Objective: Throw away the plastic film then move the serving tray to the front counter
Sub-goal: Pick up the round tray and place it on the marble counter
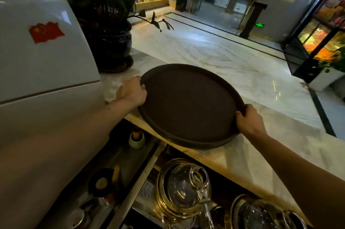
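A large round dark brown serving tray (188,103) lies on the white marble counter (280,131), its near edge overhanging the counter's front. My left hand (133,92) grips the tray's left rim, fingers curled over the edge. Gripping the right rim is my right hand (249,119). The tray's surface is bare. No plastic film is in view.
A big white rounded appliance (43,72) with a red flag sticker stands close on the left. A dark potted plant (112,42) sits on the counter behind the tray. Below the counter, glass teapots on gold warmers (186,189) and small items fill a lower shelf. Beyond lies a lobby floor.
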Demonstrator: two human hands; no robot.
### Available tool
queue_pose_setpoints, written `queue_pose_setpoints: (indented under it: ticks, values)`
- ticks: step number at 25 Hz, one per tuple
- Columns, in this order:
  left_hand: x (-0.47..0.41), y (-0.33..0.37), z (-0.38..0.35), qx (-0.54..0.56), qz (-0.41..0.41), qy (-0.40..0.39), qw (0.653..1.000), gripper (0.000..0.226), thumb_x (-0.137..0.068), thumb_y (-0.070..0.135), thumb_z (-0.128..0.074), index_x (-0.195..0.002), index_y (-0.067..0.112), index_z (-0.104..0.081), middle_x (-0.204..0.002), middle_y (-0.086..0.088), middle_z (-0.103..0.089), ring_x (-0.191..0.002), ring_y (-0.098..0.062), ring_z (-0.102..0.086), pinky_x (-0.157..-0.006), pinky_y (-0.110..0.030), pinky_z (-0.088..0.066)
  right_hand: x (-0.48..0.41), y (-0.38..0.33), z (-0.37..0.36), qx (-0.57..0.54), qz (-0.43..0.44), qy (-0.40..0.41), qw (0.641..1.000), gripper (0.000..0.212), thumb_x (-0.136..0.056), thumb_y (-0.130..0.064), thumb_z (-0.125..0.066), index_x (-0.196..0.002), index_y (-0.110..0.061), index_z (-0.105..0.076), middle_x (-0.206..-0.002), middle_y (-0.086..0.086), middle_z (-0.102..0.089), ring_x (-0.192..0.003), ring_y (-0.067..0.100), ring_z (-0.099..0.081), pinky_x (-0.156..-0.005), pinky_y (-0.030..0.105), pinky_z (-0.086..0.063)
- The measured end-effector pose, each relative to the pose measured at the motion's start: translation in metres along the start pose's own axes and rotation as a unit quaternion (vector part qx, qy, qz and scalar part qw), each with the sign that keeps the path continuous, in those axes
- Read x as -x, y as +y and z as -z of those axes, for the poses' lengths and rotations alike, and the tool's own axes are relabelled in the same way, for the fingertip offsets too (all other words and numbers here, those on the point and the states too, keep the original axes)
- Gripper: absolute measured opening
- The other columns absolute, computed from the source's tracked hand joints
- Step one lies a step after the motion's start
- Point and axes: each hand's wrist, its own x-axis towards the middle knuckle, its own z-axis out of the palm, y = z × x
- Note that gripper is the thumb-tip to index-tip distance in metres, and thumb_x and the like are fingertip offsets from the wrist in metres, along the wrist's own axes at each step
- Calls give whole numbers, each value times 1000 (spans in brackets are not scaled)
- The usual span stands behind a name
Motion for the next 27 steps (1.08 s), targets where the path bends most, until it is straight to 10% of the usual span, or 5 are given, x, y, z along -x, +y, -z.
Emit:
queue_pose_setpoints:
  ticks: [13,18,27]
  values:
    - [-2,21,10,-134,-22,-45,990,26,-94,19,-50,-113,3,-57,-116,-21,-59,-101,-37,-59,-68,-37,-41,-11,-17,12,178,-14,-38,983,24,-95,-15,-45,-115,-2,-52,-121,25,-48,-71,29,-52,-71,39,-50]
    - [3,25,16,-151,-24,-69,986,28,-94,18,-48,-117,4,-53,-119,-21,-57,-104,-37,-58,-72,-39,-43,-12,-21,31,155,-25,-103,982,10,-94,-10,-51,-85,-6,-49,-77,10,-60,-56,19,-66,-47,25,-52]
    - [47,55,37,-158,-84,-81,981,61,-99,48,-35,-142,6,-32,-143,-22,-35,-127,-42,-39,-97,-52,-38,39,-34,45,160,62,-87,981,45,-90,-41,-55,-126,-15,-45,-117,13,-56,-99,30,-58,-86,47,-54]
